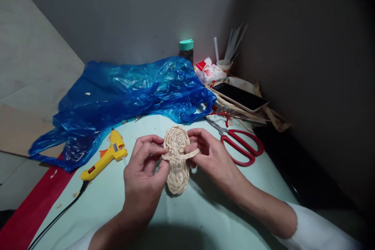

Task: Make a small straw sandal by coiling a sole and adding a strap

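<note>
Between my two hands is a small woven straw sole (pixel 177 177), shaped like a slipper and made of coiled braid. A short braided strap (pixel 180 157) lies across its middle. My left hand (pixel 148 168) pinches the left edge of the sole and the strap's left end. On the other side, my right hand (pixel 208 150) grips the sole's right edge, with the strap's right end by its thumb. Fingertips behind the sole are hidden. A yellow hot glue gun (pixel 105 156) lies to the left, and red-handled scissors (pixel 241 144) rest to the right.
A crumpled blue plastic bag (pixel 129 90) spreads along the back. Behind it stands a jar with a teal lid (pixel 186 45). Glue sticks (pixel 233 45) stand in a cup at the back right, near a phone (pixel 240 95) on a basket. The glue gun's black cord (pixel 58 216) runs front left.
</note>
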`<state>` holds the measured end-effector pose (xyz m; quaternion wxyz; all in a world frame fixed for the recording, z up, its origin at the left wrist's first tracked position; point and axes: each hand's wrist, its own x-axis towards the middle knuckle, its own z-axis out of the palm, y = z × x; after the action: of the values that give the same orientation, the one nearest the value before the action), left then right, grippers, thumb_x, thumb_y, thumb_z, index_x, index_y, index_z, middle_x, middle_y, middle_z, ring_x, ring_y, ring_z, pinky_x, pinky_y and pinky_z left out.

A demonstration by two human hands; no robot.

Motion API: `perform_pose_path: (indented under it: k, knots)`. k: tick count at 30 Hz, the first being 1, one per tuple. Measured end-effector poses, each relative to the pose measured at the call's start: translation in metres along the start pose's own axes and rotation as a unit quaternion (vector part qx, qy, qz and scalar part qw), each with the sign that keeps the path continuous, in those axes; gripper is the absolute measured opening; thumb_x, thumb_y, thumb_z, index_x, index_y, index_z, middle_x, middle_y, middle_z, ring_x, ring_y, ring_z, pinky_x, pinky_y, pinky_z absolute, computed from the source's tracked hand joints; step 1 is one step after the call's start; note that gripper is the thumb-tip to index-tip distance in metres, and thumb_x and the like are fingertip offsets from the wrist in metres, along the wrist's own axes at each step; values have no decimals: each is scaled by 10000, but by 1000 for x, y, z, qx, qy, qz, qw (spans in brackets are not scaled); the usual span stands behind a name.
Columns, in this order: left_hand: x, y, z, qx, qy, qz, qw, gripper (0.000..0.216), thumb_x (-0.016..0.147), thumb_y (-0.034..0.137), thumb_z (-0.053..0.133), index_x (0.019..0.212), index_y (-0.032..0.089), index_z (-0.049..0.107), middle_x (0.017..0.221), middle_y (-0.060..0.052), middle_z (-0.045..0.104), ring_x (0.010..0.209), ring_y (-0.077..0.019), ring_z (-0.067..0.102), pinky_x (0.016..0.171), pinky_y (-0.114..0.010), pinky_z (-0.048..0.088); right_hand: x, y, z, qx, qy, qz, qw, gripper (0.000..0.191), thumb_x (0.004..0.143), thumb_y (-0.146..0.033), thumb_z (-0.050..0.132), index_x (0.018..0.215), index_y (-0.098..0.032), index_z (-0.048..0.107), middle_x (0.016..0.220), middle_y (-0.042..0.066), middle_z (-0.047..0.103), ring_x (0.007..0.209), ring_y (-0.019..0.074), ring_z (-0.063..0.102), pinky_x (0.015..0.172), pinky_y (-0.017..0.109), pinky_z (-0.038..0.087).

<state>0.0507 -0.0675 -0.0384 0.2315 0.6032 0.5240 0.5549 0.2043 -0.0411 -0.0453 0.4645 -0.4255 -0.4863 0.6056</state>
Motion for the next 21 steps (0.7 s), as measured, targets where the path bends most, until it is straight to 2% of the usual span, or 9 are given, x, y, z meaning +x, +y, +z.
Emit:
perform_pose_path:
  k: [3, 9, 14, 17, 21]
  knots:
    - [1, 0, -1, -11, -11, -5, 1000, 202, 721, 6, 592, 742, 207, 595, 956, -16, 575, 960, -124, 606, 774, -187, 531, 0, -3, 1, 8, -52, 26, 998, 126, 682, -192, 568, 797, -165, 527, 695, -22, 528, 587, 107, 434, 547, 246, 344]
    - [0, -4, -1, -49, -27, -72, 996, 181, 734, 29, 582, 769, 207, 588, 984, -7, 574, 953, -113, 594, 804, -167, 507, -6, -3, 8, 31, -24, 40, 998, 138, 615, -192, 542, 739, -180, 483, 649, -45, 464, 588, 105, 396, 532, 246, 295]
    - [0, -7, -2, -88, -60, -152, 983, 223, 784, 88, 574, 949, 235, 597, 956, 7, 612, 844, -115, 627, 747, -192, 525, -8, -1, 11, 38, 2, 49, 998, 154, 575, -168, 525, 692, -196, 428, 602, -76, 399, 556, 83, 346, 493, 227, 247]
    - [-1, -9, -3, -83, -75, -153, 982, 254, 812, 111, 574, 1020, 257, 594, 1006, 5, 634, 902, -128, 638, 783, -202, 529, -7, 1, 11, 29, 12, 36, 999, 167, 569, -158, 530, 697, -194, 428, 610, -75, 415, 567, 81, 353, 500, 217, 256]
    - [-1, -12, -4, -75, -82, -143, 984, 227, 838, 107, 571, 999, 265, 597, 994, 18, 620, 915, -112, 631, 796, -178, 515, -6, 1, 11, 21, 18, 30, 999, 165, 566, -165, 525, 696, -196, 428, 614, -71, 411, 576, 84, 349, 506, 216, 258]
